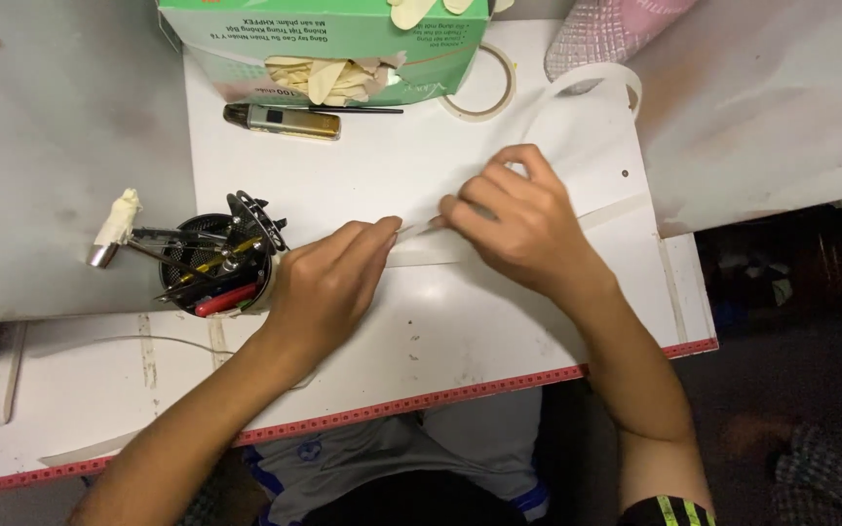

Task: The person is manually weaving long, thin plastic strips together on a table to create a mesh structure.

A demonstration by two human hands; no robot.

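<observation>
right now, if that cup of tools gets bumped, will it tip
Probably, yes. The cup is narrow and packed with long tools leaning out past its rim, so it looks top-heavy. The left hand rests right beside it, so a nudge seems likely.

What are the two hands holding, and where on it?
Both the left hand and right hand pinch a thin white paper strip at its middle, fingertips nearly meeting.

Both hands, left (328, 282) and right (523, 226), pinch fingertips together, palms down.
</observation>
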